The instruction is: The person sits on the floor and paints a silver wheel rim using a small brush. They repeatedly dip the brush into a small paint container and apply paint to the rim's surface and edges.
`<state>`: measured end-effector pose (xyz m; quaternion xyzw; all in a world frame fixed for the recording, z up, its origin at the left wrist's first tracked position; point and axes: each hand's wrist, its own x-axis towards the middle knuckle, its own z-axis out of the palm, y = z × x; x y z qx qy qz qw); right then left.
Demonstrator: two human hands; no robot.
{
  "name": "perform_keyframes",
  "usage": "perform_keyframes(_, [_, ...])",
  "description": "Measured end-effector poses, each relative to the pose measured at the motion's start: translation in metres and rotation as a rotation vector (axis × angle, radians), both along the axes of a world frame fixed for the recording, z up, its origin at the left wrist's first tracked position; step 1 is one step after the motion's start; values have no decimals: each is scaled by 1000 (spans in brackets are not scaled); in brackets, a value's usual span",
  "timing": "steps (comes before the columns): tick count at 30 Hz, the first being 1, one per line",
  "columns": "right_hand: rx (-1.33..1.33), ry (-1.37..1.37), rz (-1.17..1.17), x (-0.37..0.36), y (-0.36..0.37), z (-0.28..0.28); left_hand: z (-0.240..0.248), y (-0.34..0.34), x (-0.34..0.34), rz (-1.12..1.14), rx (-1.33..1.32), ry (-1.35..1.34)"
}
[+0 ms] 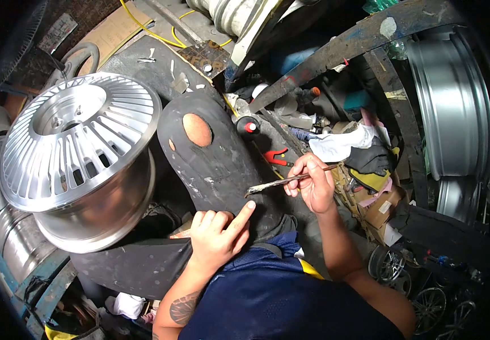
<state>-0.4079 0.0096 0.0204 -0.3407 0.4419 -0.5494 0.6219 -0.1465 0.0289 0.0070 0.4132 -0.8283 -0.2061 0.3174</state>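
In my right hand (316, 184) is a thin paintbrush (276, 184), its slim dark handle pinched between thumb and fingers. The pale, stained tip points left, over my dark trouser leg. Just below that tip is the outstretched index finger of my left hand (218, 235); its other fingers are loosely bent, with nothing seen in them. Whether the fingertip touches the bristles I cannot tell. To the left stands a silver wheel rim (94, 164) with many narrow spokes, tilted face up beside my knee. Neither hand touches it.
A dark bottle with a red cap (250, 127) and red-handled pliers (276, 157) lie past my leg. A black glove (371, 158) and white cloth (344, 143) rest at the right. A curved metal frame (336, 54) and another wheel rim (452, 107) stand beyond. Metal cylinders (15, 226) line the left.
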Motion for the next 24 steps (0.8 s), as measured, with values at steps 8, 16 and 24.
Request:
perform_keyframes(8, [-15,47,-4,-3,-1,2,17,1,-7,122,22,-196])
perform_keyframes(16, [-274,732,-53,-2,1,20,12,1,4,80,42,-178])
perform_keyframes(24, [-173,182,-144,11,-7,17,0,-8,21,-18,195,168])
